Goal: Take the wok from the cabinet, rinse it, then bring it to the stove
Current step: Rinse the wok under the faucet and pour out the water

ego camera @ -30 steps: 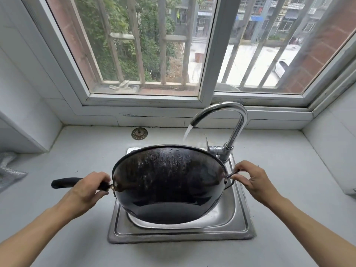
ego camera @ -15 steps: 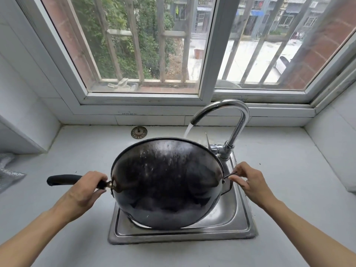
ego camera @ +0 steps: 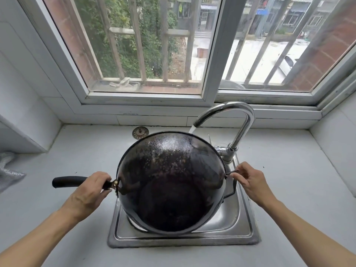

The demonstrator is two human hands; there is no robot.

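Observation:
A black wok (ego camera: 171,182) hangs over the steel sink (ego camera: 242,224), tipped steeply so its wet inside faces me. My left hand (ego camera: 90,191) grips its long black handle (ego camera: 67,181) close to the bowl. My right hand (ego camera: 248,180) pinches the small wire loop handle on the opposite rim. Water runs from the chrome faucet (ego camera: 237,120) and lands behind the wok's far rim. The bottom of the sink is mostly hidden by the wok.
A round drain strainer (ego camera: 140,132) lies on the grey counter (ego camera: 289,170) behind the sink. A crumpled silvery bag (ego camera: 7,170) sits at the left edge. The barred window (ego camera: 173,45) and its sill close off the back, with tiled walls at both sides.
The wok has tipped further toward me, its far rim rising, so more of the inside shows. Both hands kept their grips and shifted only slightly. Water keeps running.

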